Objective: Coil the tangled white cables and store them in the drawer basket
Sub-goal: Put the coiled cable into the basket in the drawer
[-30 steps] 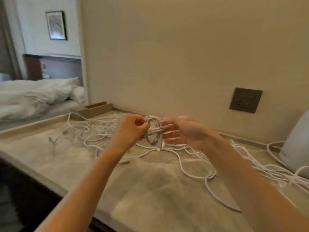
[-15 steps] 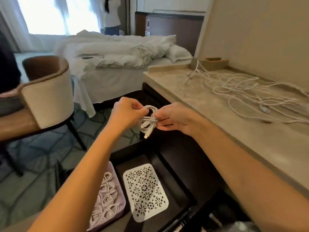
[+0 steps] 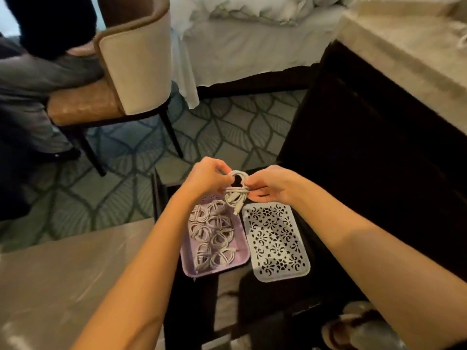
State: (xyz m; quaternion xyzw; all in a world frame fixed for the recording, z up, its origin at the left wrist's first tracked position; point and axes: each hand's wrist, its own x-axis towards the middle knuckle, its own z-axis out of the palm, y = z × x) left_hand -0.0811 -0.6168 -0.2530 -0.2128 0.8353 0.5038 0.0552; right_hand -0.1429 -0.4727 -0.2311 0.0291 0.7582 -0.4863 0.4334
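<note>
A padded chair [image 3: 134,59] is standing at far left on the patterned carpet [image 3: 219,127]. The left hand [image 3: 204,176] is pinching the upper loop of a coiled white cable [image 3: 236,192] from the left side, fingers curled. This bundle is hanging in the air over the far end of a lavender basket [image 3: 214,272], which is sitting in the open dark drawer [image 3: 174,286]. A plug end is dangling from the bundle toward the basket's far right corner. Inside the basket, several stored coils [image 3: 211,233] are lying heaped together. The right hand [image 3: 270,184] is pinching the wrapped waist of the bundle from the right. Just beside the basket, on its right, a white perforated tray [image 3: 275,242] is lying flat in the same drawer. The desk [image 3: 404,54] is showing at upper right, with a loose white strand [image 3: 462,39] lying on it at the frame edge.
</note>
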